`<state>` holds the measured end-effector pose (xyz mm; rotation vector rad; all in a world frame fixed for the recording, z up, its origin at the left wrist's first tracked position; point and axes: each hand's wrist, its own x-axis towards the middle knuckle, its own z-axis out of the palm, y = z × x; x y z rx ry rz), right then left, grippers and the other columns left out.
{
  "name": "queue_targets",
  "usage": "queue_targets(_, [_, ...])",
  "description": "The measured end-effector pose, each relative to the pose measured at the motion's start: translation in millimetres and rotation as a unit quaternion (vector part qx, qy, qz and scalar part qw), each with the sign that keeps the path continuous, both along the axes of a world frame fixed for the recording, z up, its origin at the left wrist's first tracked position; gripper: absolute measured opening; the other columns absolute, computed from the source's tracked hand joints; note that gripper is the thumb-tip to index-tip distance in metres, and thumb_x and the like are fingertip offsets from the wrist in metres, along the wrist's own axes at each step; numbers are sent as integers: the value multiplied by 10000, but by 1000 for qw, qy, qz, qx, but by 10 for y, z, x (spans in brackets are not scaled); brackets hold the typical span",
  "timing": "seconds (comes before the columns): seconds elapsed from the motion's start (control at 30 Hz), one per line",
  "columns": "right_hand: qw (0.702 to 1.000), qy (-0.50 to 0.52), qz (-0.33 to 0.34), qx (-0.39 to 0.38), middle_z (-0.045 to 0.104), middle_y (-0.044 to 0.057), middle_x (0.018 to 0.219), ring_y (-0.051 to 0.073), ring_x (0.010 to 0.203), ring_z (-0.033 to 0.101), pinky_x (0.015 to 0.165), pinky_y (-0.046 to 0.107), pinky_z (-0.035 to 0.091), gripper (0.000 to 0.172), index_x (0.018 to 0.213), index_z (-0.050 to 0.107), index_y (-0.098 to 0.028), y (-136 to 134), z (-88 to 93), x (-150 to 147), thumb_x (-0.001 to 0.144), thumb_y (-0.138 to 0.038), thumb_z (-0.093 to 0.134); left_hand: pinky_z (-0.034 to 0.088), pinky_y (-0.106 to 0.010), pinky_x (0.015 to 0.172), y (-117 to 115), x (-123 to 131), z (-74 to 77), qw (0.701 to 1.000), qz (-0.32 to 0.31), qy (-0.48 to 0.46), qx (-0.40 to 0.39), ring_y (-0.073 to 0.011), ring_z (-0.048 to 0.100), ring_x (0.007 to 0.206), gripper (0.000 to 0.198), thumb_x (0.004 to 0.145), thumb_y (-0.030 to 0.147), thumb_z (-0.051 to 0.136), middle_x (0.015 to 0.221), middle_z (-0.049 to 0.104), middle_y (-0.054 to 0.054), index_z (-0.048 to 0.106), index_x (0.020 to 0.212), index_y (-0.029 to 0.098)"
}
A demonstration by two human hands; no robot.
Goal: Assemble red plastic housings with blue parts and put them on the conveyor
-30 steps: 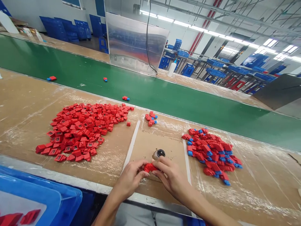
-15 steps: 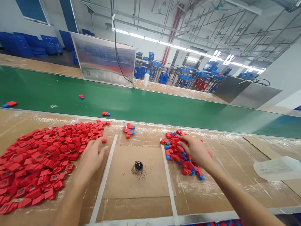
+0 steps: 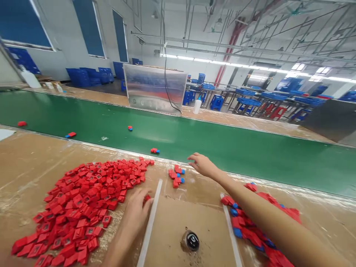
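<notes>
My left hand [image 3: 137,209] is low over the board beside the large pile of red plastic pieces [image 3: 91,200]. One small red piece [image 3: 147,199] shows between its thumb and curled index finger. My right hand [image 3: 204,165] is raised near the edge of the green belt, fingers apart, with nothing visible in it. Just left of and below that hand lies a small group of red-and-blue pieces [image 3: 176,175]. Under my right forearm, more red-and-blue pieces [image 3: 241,222] form a heap, partly hidden by the arm.
A round black-topped object [image 3: 192,241] stands on a cardboard sheet [image 3: 178,213] between white tape strips [image 3: 151,222]. Beyond runs the green belt [image 3: 228,142], carrying a few red-and-blue pieces [image 3: 155,150]. Past it stand a metal panel [image 3: 155,89] and a white bottle [image 3: 197,105].
My right hand has left the red-and-blue heap and moved left towards the small group. My left hand has closed around the loose red piece. The view has swung left.
</notes>
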<state>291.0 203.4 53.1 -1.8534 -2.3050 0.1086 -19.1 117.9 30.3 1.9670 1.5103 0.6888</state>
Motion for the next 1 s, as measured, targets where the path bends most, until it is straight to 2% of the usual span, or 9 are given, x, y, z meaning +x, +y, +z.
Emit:
queue_targets(0.1, [998, 32, 53, -1, 633, 63, 1105, 180, 935, 628, 826, 356, 521, 259, 1159, 602, -176, 633, -110, -560, 938, -301, 549, 518, -312, 714, -190, -132, -96, 977, -4, -180, -111, -234, 642, 846, 277, 847, 356, 561, 953, 666, -87, 709, 1003, 182])
queue_targets(0.2, [997, 48, 54, 6, 590, 78, 1192, 218, 1002, 612, 836, 419, 529, 324, 1202, 562, -157, 1040, -229, -980, 933, -339, 558, 511, -295, 800, -349, -228, -158, 927, 24, -320, -193, -238, 635, 941, 310, 740, 397, 705, 1038, 677, -92, 744, 957, 179])
queue_targets(0.27, [998, 49, 38, 3, 582, 85, 1207, 217, 1013, 608, 845, 422, 526, 332, 1212, 556, -160, 1177, -306, -1130, 928, -331, 568, 495, -292, 844, -421, -266, -154, 894, 51, -378, -235, -232, 629, 967, 368, 706, 394, 745, 1069, 688, -83, 737, 1013, 192])
queue_targets(0.33, [999, 45, 23, -7, 580, 88, 1215, 207, 1010, 606, 851, 416, 524, 313, 1205, 562, -173, 1226, -365, -1181, 932, -327, 562, 497, -288, 802, -470, -277, -123, 875, 64, -399, -265, -208, 634, 877, 410, 714, 398, 743, 981, 707, -73, 720, 1066, 191])
queue_targets(0.43, [999, 42, 13, -23, 583, 85, 1217, 198, 1004, 606, 853, 403, 523, 280, 1186, 576, -190, 1180, -395, -1155, 941, -324, 546, 480, -264, 736, -535, -248, -80, 886, 48, -391, -246, -173, 601, 779, 385, 713, 354, 752, 873, 685, -47, 714, 1055, 183])
queue_targets(0.63, [997, 71, -4, -19, 589, 84, 1199, 204, 998, 611, 841, 410, 527, 302, 1193, 569, -173, 872, -279, -1149, 932, -325, 563, 432, -234, 656, -780, -210, -51, 920, -2, -351, -173, -134, 528, 717, 250, 688, 222, 760, 830, 540, -7, 731, 933, 183])
queue_targets(0.77, [993, 116, 0, 6, 622, 74, 1123, 193, 962, 619, 832, 397, 524, 259, 1124, 596, -152, 474, -108, -1151, 924, -315, 574, 430, -259, 735, -980, -207, -39, 916, -49, -364, -160, -155, 533, 796, 313, 754, 280, 717, 881, 544, -31, 735, 1054, 194])
queue_targets(0.87, [988, 154, 17, 17, 672, 59, 982, 159, 874, 631, 788, 313, 518, 168, 1018, 616, -139, -44, 58, -1029, 923, -262, 552, 427, -266, 739, -1089, -149, -62, 918, -59, -364, -147, -160, 520, 814, 388, 830, 361, 637, 884, 534, -35, 678, 1185, 209])
queue_targets(1.0, [980, 192, 56, 8, 694, 31, 926, 135, 793, 632, 697, 242, 504, 151, 973, 637, -175, -986, 279, -696, 913, -270, 536, 434, -297, 830, -1184, -37, -140, 907, -66, -376, -177, -178, 552, 885, 434, 807, 362, 670, 952, 607, -57, 662, 1207, 196])
